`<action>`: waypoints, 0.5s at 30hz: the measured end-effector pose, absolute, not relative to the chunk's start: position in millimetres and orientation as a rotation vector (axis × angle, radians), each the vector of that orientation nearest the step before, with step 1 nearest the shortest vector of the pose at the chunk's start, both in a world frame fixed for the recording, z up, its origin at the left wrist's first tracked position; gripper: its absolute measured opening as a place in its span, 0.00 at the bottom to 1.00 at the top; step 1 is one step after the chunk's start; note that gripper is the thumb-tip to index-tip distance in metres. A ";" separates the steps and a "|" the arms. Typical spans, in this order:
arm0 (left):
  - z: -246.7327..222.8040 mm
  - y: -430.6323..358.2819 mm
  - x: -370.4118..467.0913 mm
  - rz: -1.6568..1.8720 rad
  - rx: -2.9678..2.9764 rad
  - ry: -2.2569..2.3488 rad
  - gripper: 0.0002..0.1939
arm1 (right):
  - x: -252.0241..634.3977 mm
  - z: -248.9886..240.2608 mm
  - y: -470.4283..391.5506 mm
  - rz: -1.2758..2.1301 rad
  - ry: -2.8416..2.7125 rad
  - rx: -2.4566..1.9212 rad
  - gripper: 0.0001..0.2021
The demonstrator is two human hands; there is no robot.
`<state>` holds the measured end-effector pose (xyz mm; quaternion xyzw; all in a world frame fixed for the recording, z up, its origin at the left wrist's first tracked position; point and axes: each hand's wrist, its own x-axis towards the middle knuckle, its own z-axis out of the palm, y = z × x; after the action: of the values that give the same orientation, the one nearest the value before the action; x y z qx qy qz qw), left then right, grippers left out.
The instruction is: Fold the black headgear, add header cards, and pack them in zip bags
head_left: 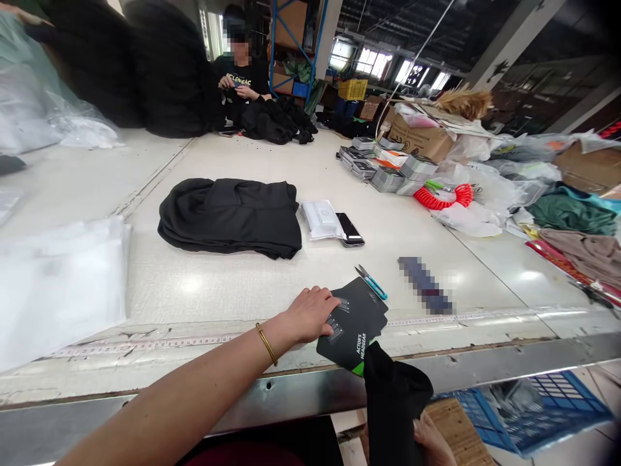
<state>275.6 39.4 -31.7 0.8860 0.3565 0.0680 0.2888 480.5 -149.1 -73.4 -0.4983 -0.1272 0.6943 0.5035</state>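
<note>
My left hand (313,316) rests on the left part of a fanned stack of black printed cards (361,314), near the table's front edge. Its fingers look bent together over the top card, and what they pinch is too small to make out. Below the edge, my right hand (429,437) grips a black cloth piece (395,395), whose upper end overlaps the cards' lower corner. Blue thread snips (373,283) lie against the cards' top side. Farther back is a folded black fabric pile (233,217), beside a white wrapped packet (323,219) touching a phone (350,230).
White plastic bags (63,278) cover the table's left. Card bundles (385,176), a red coiled hose (444,196) and a cardboard box (420,139) stand back right. A blue crate (524,414) sits below. A person (240,77) handles something across the table, behind black fabric.
</note>
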 end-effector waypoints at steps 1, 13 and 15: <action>-31.2 42.0 278.5 0.163 2.373 0.959 0.29 | 482.8 -75.3 -147.2 1.674 -0.232 -1.207 0.13; -17.4 32.0 257.7 0.333 2.040 0.952 0.13 | 493.1 -92.0 -142.3 1.606 -0.139 -1.289 0.18; -12.8 25.6 231.9 0.416 1.841 0.961 0.16 | 481.5 -73.8 -134.7 1.536 -0.173 -1.327 0.19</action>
<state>231.9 25.6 -12.8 0.7579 0.3957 0.1712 0.4896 481.5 -134.7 -73.8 -0.5544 -0.0724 0.6419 0.5247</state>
